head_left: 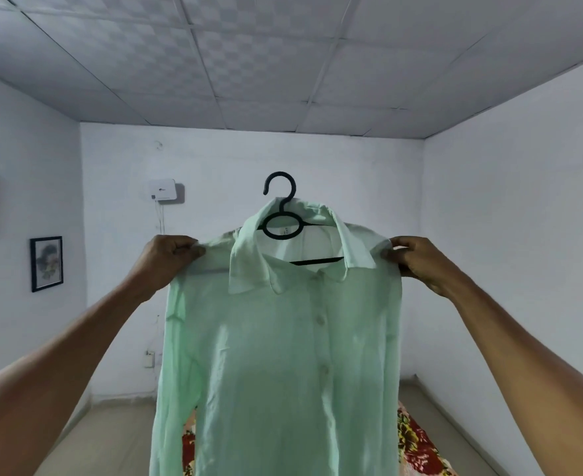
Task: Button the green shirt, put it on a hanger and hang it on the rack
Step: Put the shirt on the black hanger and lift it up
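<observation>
The pale green shirt hangs in front of me at arm's length, its front buttoned and its collar folded down. A black plastic hanger sits inside it, its hook sticking up above the collar and its bar showing through the neck opening. My left hand pinches the shirt's left shoulder. My right hand pinches the right shoulder at the same height. The shirt's hem runs out of the bottom of the view. No rack is in view.
A bed with a red flowered cover lies below, behind the shirt. Two framed pictures hang on the left wall. A white box is mounted on the far wall, with a socket lower down.
</observation>
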